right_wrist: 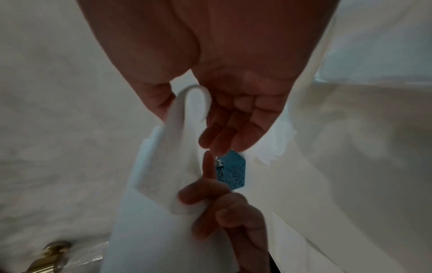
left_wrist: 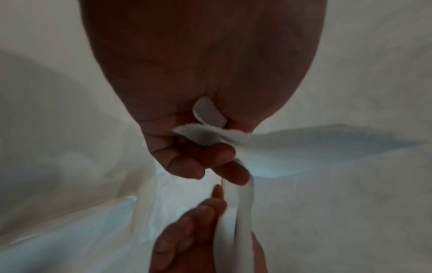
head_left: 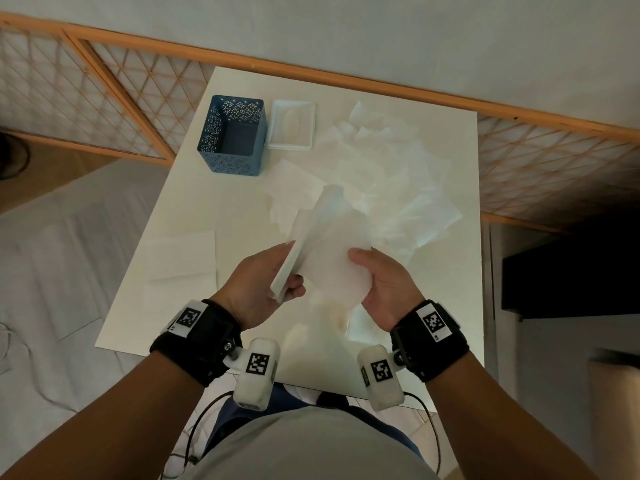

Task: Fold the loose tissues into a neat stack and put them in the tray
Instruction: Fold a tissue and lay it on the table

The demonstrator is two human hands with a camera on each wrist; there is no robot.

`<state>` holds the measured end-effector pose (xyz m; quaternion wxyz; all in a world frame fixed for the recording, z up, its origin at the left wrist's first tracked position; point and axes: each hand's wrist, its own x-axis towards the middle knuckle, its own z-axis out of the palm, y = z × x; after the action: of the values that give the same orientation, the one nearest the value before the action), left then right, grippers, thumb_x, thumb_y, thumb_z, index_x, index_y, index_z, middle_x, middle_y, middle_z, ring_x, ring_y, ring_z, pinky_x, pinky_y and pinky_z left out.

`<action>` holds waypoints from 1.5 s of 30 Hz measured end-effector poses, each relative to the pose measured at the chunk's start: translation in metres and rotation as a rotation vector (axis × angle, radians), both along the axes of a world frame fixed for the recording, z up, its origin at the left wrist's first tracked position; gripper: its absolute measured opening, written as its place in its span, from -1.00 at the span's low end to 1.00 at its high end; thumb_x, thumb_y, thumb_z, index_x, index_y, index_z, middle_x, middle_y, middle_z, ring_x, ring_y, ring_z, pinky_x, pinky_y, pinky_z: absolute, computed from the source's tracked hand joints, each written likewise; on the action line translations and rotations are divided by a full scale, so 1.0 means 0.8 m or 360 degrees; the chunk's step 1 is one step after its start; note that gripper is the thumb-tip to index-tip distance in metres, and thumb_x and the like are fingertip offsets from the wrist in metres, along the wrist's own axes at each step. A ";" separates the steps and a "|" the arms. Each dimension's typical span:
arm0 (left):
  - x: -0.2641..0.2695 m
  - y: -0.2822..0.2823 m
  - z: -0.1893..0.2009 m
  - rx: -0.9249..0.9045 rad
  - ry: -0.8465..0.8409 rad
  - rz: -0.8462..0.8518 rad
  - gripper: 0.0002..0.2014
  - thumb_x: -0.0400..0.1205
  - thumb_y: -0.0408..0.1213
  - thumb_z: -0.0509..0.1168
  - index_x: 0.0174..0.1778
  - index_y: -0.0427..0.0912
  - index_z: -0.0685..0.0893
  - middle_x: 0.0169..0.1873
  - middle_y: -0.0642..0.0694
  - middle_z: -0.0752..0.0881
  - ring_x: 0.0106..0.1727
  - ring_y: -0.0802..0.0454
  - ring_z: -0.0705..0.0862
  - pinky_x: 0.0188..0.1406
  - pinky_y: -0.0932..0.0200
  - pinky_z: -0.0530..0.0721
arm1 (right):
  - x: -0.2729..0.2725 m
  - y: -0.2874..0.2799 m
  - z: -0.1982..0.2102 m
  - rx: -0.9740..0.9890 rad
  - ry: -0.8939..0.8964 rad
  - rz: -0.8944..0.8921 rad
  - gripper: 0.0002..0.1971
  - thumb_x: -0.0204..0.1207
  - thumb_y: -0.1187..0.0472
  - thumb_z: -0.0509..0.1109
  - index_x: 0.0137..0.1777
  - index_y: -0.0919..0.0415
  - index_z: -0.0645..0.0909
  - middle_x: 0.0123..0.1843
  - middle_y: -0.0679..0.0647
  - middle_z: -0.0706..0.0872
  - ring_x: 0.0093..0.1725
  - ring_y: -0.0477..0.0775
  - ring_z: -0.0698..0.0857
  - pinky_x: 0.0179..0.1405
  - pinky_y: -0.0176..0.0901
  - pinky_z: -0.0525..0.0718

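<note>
Above the near half of the white table (head_left: pixel 180 209), both hands hold white tissue. My left hand (head_left: pixel 277 282) grips the near end of a folded tissue stack (head_left: pixel 304 237), thumb on top; in the left wrist view its fingers (left_wrist: pixel 201 160) curl around the tissue (left_wrist: pixel 304 144). My right hand (head_left: pixel 372 271) pinches a tissue sheet (head_left: pixel 332 265) lying against the stack, thumb on top; in the right wrist view that tissue (right_wrist: pixel 163 166) loops between thumb and fingers (right_wrist: pixel 229 129). A heap of loose tissues (head_left: pixel 391 168) covers the far right. The white tray (head_left: pixel 292 124) stands at the back.
A blue perforated box (head_left: pixel 232 133) (right_wrist: pixel 231 170) stands left of the tray, with nothing seen inside. Flat tissues lie at the table's left (head_left: pixel 181 254) and middle (head_left: pixel 294 188). A wooden lattice screen (head_left: pixel 104 91) runs behind the table. A dark cabinet (head_left: pixel 571 268) stands to the right.
</note>
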<state>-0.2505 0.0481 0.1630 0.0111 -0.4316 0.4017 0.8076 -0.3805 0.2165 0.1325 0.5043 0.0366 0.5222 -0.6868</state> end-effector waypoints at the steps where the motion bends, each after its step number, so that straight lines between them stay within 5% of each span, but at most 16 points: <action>1: -0.001 0.000 -0.004 0.0008 0.0002 0.0003 -0.83 0.84 -0.30 0.24 0.06 -0.21 0.73 -0.29 -0.09 0.68 -0.32 -0.02 0.66 -0.15 0.08 0.75 | -0.001 0.003 0.002 0.0011 0.0064 -0.0019 -0.52 0.61 0.19 0.45 0.50 0.36 0.64 0.42 0.34 0.75 0.44 0.42 0.71 0.42 0.34 0.66; 6: 0.001 -0.005 -0.031 -0.0175 -0.0064 -0.0036 -0.86 0.82 -0.23 0.28 0.20 -0.17 0.70 -0.20 -0.06 0.64 -0.34 0.02 0.59 -0.20 0.13 0.69 | -0.012 0.024 0.015 0.0285 0.0440 -0.0123 -0.62 0.53 0.19 0.57 0.32 0.25 0.73 0.25 0.24 0.85 0.32 0.40 0.77 0.38 0.39 0.71; 9: 0.003 -0.009 -0.042 -0.0242 -0.0074 0.0019 -0.83 0.86 -0.27 0.23 0.15 -0.17 0.73 -0.21 -0.04 0.62 -0.38 0.05 0.47 -0.18 0.15 0.64 | -0.021 0.042 0.026 0.0388 0.0659 -0.0113 -0.74 0.63 0.23 0.56 0.29 0.22 0.77 0.17 0.14 0.89 0.22 0.24 0.84 0.23 0.17 0.79; 12: -0.001 -0.011 -0.053 -0.0451 -0.0228 -0.0021 -0.77 0.83 -0.10 0.30 0.19 -0.13 0.79 -0.18 -0.03 0.67 -0.39 0.08 0.51 -0.15 0.13 0.70 | -0.027 0.060 0.037 0.0490 0.0804 -0.0104 -0.83 0.66 0.21 0.53 0.21 0.15 0.81 0.10 0.04 0.91 0.13 0.11 0.87 0.18 0.10 0.80; 17: -0.010 -0.008 -0.067 -0.0637 -0.0271 -0.0156 -0.80 0.79 -0.07 0.34 0.11 -0.04 0.84 -0.04 -0.01 0.86 -0.06 0.05 0.77 -0.10 0.11 0.75 | -0.032 0.076 0.043 0.0596 0.0904 -0.0068 -0.87 0.68 0.18 0.50 0.17 0.12 0.81 0.06 0.04 0.91 0.09 0.12 0.87 0.21 0.24 0.82; 21: -0.016 -0.002 -0.069 -0.0666 -0.0252 -0.0162 -0.73 0.73 -0.06 0.37 0.07 -0.20 0.82 -0.11 -0.09 0.82 -0.10 -0.08 0.75 -0.05 -0.02 0.70 | -0.031 0.081 0.050 0.0644 0.0918 -0.0038 -0.88 0.68 0.16 0.50 0.16 0.08 0.79 0.04 0.00 0.90 0.08 0.10 0.86 0.20 0.23 0.81; 25: -0.022 0.000 -0.061 -0.0711 -0.0195 -0.0137 -0.65 0.58 0.04 0.38 0.10 -0.15 0.81 0.04 -0.10 0.87 0.09 -0.17 0.80 0.21 -0.12 0.73 | -0.031 0.085 0.065 0.0588 0.0952 -0.0033 -0.87 0.67 0.17 0.48 0.16 0.03 0.79 0.08 -0.02 0.90 0.13 0.05 0.85 0.23 0.17 0.78; 27: -0.024 0.000 -0.057 -0.0747 -0.0145 -0.0169 -0.68 0.61 0.05 0.40 0.12 -0.09 0.83 0.11 -0.09 0.88 0.22 -0.20 0.80 0.36 -0.17 0.70 | -0.032 0.087 0.071 0.0545 0.0973 -0.0005 -0.88 0.67 0.18 0.47 0.14 0.02 0.80 0.06 -0.05 0.90 0.09 -0.03 0.86 0.11 0.02 0.78; 30: -0.026 -0.002 -0.052 -0.0936 -0.0129 -0.0265 -0.83 0.77 -0.06 0.38 0.10 -0.04 0.83 0.05 0.05 0.89 0.18 -0.03 0.81 0.23 0.04 0.70 | -0.033 0.088 0.081 0.0519 0.1011 0.0047 -0.87 0.71 0.26 0.43 0.07 0.02 0.78 -0.07 -0.12 0.90 -0.08 -0.18 0.84 -0.15 -0.24 0.67; 33: -0.031 0.002 -0.044 -0.1048 -0.0072 -0.0323 -0.86 0.76 -0.06 0.40 0.07 0.03 0.85 0.03 0.08 0.89 0.12 0.06 0.82 0.11 0.12 0.70 | -0.030 0.083 0.090 0.0505 0.0994 0.0106 -0.94 0.63 0.17 0.49 0.01 0.10 0.79 -0.14 -0.04 0.88 -0.10 -0.08 0.84 -0.16 -0.13 0.64; 36: -0.034 0.007 -0.040 -0.1079 -0.0022 -0.0373 -0.84 0.74 -0.02 0.41 0.03 0.02 0.84 0.01 -0.01 0.87 0.07 0.03 0.81 0.10 0.05 0.71 | -0.026 0.080 0.090 0.0233 0.0794 0.0149 -0.63 0.39 0.04 0.46 0.05 0.33 0.78 0.01 0.36 0.81 0.11 0.41 0.79 0.06 0.28 0.68; 38: -0.039 0.014 -0.028 -0.1039 0.0034 -0.0473 -0.79 0.79 -0.08 0.37 0.04 -0.12 0.82 -0.03 -0.15 0.86 -0.01 -0.03 0.81 0.02 0.04 0.69 | -0.023 0.077 0.096 -0.0055 0.0507 0.0123 -0.57 0.34 0.11 0.45 0.12 0.40 0.75 0.06 0.40 0.74 0.12 0.40 0.73 0.11 0.23 0.64; 41: -0.037 0.023 -0.022 -0.0811 0.0167 -0.0558 -0.86 0.70 -0.17 0.41 0.10 -0.05 0.86 -0.02 -0.08 0.90 -0.02 -0.06 0.86 -0.05 0.03 0.78 | -0.022 0.067 0.102 -0.0334 0.0173 0.0083 -0.42 0.36 0.19 0.42 0.41 0.39 0.65 0.20 0.37 0.69 0.23 0.37 0.67 0.20 0.22 0.57; 45: -0.018 0.023 -0.032 -0.0690 0.0290 -0.0551 -0.47 0.34 -0.03 0.45 0.28 0.10 0.69 0.20 -0.10 0.75 0.24 -0.20 0.74 0.31 -0.15 0.71 | -0.029 0.058 0.091 -0.0243 0.0136 -0.0159 -0.57 0.60 0.31 0.33 0.46 0.32 0.67 0.35 0.32 0.73 0.38 0.35 0.70 0.42 0.35 0.57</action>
<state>-0.2650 0.0665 0.1377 0.0203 -0.2745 0.6320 0.7245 -0.4034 0.2626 0.2050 0.4480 -0.0052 0.4868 -0.7498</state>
